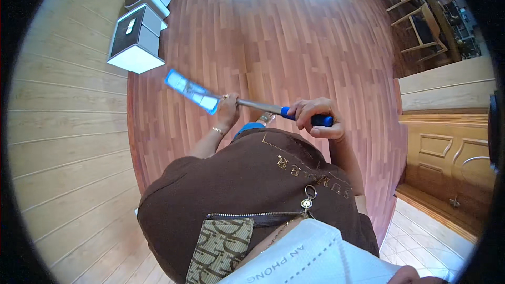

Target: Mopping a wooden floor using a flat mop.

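A flat mop with a metal pole [261,107] slants across in front of me. Its long blue-edged, pale head [192,91] points away to the left, over the wooden floor [294,58]; whether it touches the boards I cannot tell. My left hand [228,111] is closed round the pole close to the mop head. At the other end, my right hand [319,118] wraps the blue grip, whose blue tip sticks out past the fingers.
A white box-like cabinet with a dark top [138,39] stands by the left wall, with white rounded seats [150,0] beyond it. Wooden chairs [423,31] and a cluttered table line the far right. A carved wooden door [439,152] is at the right. One foot [267,118] shows below the pole.
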`<state>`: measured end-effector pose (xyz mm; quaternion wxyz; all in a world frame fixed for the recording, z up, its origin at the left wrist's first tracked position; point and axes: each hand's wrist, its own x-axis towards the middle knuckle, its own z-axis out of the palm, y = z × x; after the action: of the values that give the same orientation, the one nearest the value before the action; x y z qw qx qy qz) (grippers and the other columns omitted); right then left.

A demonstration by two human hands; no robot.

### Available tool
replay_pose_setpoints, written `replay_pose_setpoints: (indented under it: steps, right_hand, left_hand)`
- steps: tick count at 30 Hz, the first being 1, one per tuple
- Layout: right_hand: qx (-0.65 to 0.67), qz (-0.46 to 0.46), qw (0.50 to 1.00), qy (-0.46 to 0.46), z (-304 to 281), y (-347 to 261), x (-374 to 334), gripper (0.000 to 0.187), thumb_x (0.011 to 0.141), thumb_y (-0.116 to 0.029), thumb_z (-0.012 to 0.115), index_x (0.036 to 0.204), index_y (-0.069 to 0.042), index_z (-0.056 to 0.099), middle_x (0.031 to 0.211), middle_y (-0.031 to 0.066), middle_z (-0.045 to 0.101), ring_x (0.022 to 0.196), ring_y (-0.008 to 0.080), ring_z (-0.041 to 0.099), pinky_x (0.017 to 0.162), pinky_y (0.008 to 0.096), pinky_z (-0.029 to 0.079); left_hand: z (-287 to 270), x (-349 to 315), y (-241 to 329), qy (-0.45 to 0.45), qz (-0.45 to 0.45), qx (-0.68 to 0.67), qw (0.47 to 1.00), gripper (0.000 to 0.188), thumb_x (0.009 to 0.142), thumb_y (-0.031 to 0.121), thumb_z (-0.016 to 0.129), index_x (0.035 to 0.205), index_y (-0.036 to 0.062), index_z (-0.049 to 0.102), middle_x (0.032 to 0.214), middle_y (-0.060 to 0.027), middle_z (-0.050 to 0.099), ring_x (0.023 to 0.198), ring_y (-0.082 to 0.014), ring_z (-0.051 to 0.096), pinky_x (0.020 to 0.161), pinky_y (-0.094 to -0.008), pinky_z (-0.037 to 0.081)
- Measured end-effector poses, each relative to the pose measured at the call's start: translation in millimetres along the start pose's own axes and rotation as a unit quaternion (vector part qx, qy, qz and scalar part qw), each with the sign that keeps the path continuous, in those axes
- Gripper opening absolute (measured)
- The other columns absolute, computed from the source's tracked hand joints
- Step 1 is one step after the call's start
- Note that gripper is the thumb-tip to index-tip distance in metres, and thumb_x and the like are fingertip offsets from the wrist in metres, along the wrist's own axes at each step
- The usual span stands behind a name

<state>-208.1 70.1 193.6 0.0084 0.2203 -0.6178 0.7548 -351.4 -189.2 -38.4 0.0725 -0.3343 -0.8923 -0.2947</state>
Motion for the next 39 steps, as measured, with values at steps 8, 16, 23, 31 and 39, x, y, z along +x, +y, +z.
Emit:
replay_pose_setpoints:
  steps: [8,16,23,31,39]
  right_hand:
    - [0.01,-0.027,0.998,-0.06,12,-32,13,0.027,0.072,-0.023,0.067,0.08,0.003,0.071,0.075,0.0148,0.07,0.072,0.0295,0.066,0.087,0.0433,0.047]
    - [-0.107,-0.154,0.969,-0.158,26,-83,18,0.032,0.078,-0.028,0.062,0.083,0.002,0.07,0.057,0.0092,0.056,0.057,0.0287,0.06,0.067,0.0405,0.049]
    - [-0.197,-0.174,0.941,-0.213,55,-112,16,0.026,0.078,-0.021,0.067,0.093,0.0,0.069,0.068,0.0084,0.061,0.062,0.024,0.062,0.066,0.0368,0.05]
    - [-0.377,-0.146,0.904,-0.137,89,-89,30,0.031,0.077,-0.028,0.076,0.098,-0.007,0.068,0.065,0.003,0.055,0.059,0.0212,0.059,0.059,0.0341,0.049]
    - [-0.397,-0.172,0.896,-0.096,78,-57,62,0.034,0.074,-0.04,0.078,0.09,-0.014,0.065,0.068,0.0037,0.057,0.063,0.0232,0.06,0.059,0.0387,0.044]
  left_hand:
    - [-2,-40,-3,-0.014,0.024,-0.008,1.0,0.03,0.086,0.031,0.065,0.069,0.0103,0.052,0.064,-0.0138,0.056,0.064,-0.0344,0.058,0.058,-0.0471,0.042]
    - [-7,5,38,-0.023,0.158,-0.119,0.98,0.035,0.082,0.027,0.069,0.06,0.0088,0.05,0.057,-0.0155,0.056,0.056,-0.0343,0.059,0.051,-0.0466,0.045]
    - [30,51,75,-0.057,0.163,-0.213,0.962,0.035,0.081,0.028,0.069,0.06,0.0082,0.049,0.058,-0.0152,0.052,0.061,-0.0374,0.056,0.055,-0.0471,0.041]
    - [81,96,74,-0.219,0.211,-0.34,0.89,0.026,0.079,0.017,0.071,0.07,0.0052,0.05,0.068,-0.0126,0.052,0.064,-0.0289,0.056,0.058,-0.0383,0.042]
    - [52,119,81,-0.302,0.199,-0.425,0.83,0.053,0.073,0.028,0.08,0.115,0.0073,0.054,0.113,-0.008,0.059,0.096,-0.0202,0.058,0.085,-0.038,0.048]
